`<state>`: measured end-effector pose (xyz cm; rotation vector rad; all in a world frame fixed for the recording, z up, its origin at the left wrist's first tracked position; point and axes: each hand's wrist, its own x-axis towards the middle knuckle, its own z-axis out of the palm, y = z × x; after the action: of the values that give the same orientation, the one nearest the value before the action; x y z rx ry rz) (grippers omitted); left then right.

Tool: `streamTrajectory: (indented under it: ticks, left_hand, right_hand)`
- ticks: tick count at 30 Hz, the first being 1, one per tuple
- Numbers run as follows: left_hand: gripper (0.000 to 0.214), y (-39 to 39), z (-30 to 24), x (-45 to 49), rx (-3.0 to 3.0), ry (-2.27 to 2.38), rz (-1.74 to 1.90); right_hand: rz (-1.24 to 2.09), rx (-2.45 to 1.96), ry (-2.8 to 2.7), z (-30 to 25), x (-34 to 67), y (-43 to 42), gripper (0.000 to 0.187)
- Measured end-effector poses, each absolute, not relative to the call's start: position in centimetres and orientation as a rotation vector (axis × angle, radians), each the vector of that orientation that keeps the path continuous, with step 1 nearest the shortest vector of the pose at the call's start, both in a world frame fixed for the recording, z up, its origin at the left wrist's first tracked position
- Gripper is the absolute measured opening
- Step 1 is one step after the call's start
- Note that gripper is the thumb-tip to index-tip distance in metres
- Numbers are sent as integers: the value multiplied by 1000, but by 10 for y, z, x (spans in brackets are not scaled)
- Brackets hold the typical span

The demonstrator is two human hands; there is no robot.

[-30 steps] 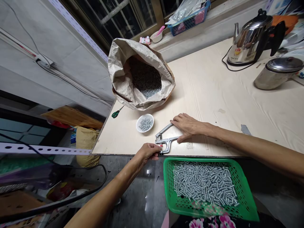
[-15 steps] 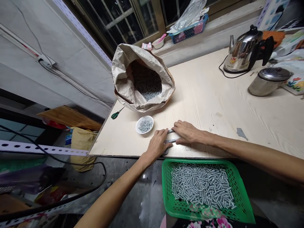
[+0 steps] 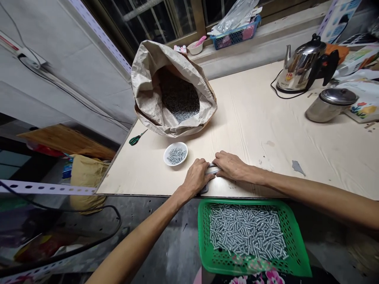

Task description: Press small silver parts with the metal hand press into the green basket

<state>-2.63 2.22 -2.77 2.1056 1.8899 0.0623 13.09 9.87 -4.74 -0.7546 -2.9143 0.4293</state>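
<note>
My left hand [image 3: 195, 176] and my right hand [image 3: 231, 165] face each other near the front edge of the table. Between them they grip a narrow, flat grey piece [image 3: 212, 169] with straight edges, its ends hidden under the fingers. Below my left palm a dark corner [image 3: 205, 189] shows, but I cannot tell whether it belongs to the same piece. Left of the hands sits a white bowl [image 3: 175, 154] of small silver screws. In front of the table edge is a green basket [image 3: 204, 236] holding many silver screws [image 3: 247, 230].
Behind the bowl stands a large open paper sack [image 3: 145, 79] with more screws inside. Green-handled scissors [image 3: 135, 139] lie at the table's left side. A steel kettle [image 3: 302, 65] and a lidded metal cup [image 3: 328, 106] stand at the right. A grey scrap [image 3: 297, 167] lies right of my hands.
The two long edges of the grey piece appear closer together than before, with less gap between them. Both hands keep their hold. The whole view has shifted slightly.
</note>
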Motion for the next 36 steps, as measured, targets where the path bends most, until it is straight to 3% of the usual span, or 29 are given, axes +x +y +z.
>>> streamTrajectory:
  ticks: [8, 10, 13, 15, 18, 25, 30, 33, 36]
  left_hand:
    - [14, 24, -31, -25, 2042, 1897, 125]
    - [25, 23, -29, -28, 2041, 1902, 143]
    - [50, 13, -23, -40, 2000, 1982, 292]
    - [41, 1, -17, -50, 1867, 2149, 377]
    - [37, -19, -9, -60, 1553, 2349, 256]
    - [26, -24, -14, -60, 1199, 2236, 92]
    - [17, -19, -7, -47, 1326, 2357, -54]
    - [19, -21, 1, -35, 1641, 2517, -186]
    - [19, -26, 12, -25, 1586, 2447, -212]
  right_hand:
    - [499, -732, -2997, -40, 127, 103, 6]
    - [463, -704, -2975, -41, 129, 105, 19]
    - [463, -599, -2912, -42, 135, 106, 58]
    - [453, -528, -2839, -44, 139, 105, 69]
    - [423, -499, -2748, -50, 144, 98, 57]
    - [389, -543, -2725, -67, 130, 74, 14]
    - [154, -555, -2677, -81, 119, 70, 14]
    - [104, -487, -2653, -88, 117, 72, 14]
    - [121, -471, -2628, -89, 118, 72, 15]
